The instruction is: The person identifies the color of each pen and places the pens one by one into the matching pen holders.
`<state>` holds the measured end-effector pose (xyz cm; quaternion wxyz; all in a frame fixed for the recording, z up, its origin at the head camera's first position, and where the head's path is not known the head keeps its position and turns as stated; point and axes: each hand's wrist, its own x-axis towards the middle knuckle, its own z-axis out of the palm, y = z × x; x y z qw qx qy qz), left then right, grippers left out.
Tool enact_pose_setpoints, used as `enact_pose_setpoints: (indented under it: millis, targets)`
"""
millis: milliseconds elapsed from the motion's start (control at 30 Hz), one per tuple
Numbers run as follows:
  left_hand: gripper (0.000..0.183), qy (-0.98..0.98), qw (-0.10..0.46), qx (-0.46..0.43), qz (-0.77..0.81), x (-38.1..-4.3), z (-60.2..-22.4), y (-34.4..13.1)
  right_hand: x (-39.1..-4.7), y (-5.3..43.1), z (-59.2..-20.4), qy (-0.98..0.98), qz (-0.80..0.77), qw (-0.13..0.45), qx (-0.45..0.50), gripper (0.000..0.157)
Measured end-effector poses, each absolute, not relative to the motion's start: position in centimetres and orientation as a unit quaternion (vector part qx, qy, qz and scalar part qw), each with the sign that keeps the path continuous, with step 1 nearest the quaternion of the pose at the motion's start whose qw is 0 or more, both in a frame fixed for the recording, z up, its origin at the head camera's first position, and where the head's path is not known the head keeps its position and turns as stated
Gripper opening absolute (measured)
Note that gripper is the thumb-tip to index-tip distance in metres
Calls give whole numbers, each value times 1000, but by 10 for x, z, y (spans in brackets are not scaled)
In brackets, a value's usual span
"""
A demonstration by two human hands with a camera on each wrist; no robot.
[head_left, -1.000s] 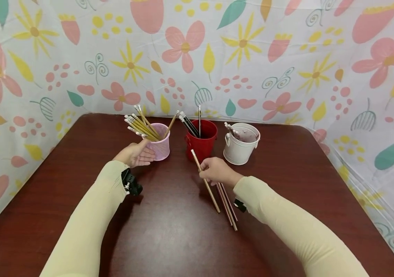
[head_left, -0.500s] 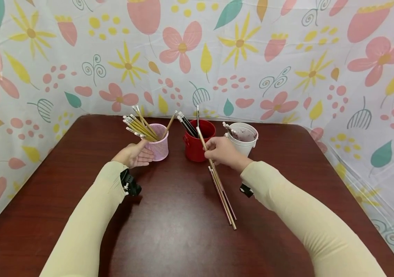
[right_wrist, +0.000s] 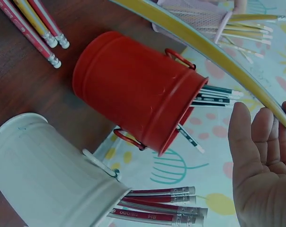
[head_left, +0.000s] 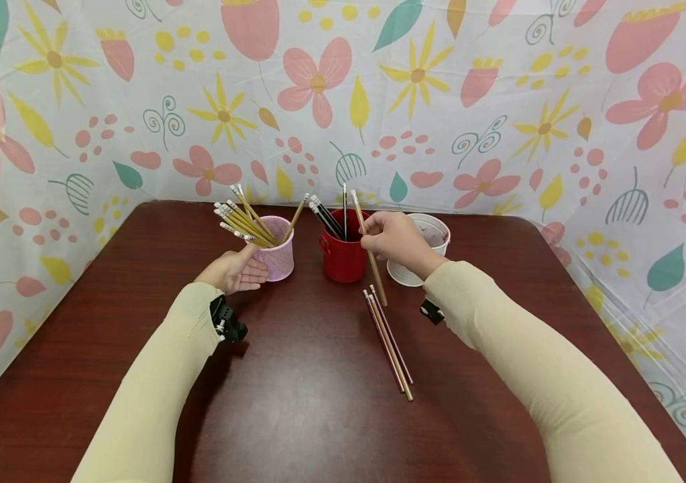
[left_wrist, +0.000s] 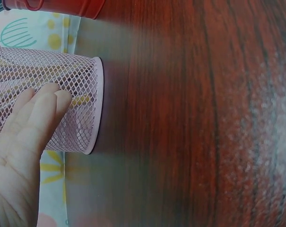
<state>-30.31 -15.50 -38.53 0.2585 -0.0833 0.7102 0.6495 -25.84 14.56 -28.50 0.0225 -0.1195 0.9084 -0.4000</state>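
My right hand pinches a yellow pencil near its upper part, eraser end up, in front of the gap between the red bucket and the white bucket. In the right wrist view this pencil slants across the top, thumb and fingertips on it. My left hand lies with straight fingers along the side of a pink mesh cup, which holds several yellow pencils. Three pencils, two red and one yellow, lie side by side on the table.
Black pencils stand in the red bucket, erasers up. Several red pencils lean out of the white bucket, mostly behind my right hand in the head view. A flowered cloth hangs behind the dark wooden table.
My right hand has carried the yellow pencil up and away from the pencils on the table, toward the buckets. My left hand has stayed beside the pink cup.
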Motion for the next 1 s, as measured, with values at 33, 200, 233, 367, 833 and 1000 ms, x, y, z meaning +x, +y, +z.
enact_pose_setpoints:
  millis: [33,200,233,367,833,1000]
  targets:
    - [52,710,258,-84,649,-303,-385,-155,-260,144,-285,907,-404,21,-116,14]
    - [54,713,256,-83,648,-304,-386,-158,-266,133,-284,898,-425,-12,-117,13]
    - [54,713,256,-83,648,-304,-386,-159,-269,129,-283,895,-428,-26,-123,13]
    - [55,712,258,-85,648,-304,-386,-160,-277,111,-278,883,-438,-81,-145,12]
    - [57,712,258,-86,647,-305,-387,-154,-284,53,-265,846,-485,-107,-194,13]
    - [58,713,253,-88,648,-305,-387,-154,-284,44,-269,851,-474,-116,-196,11]
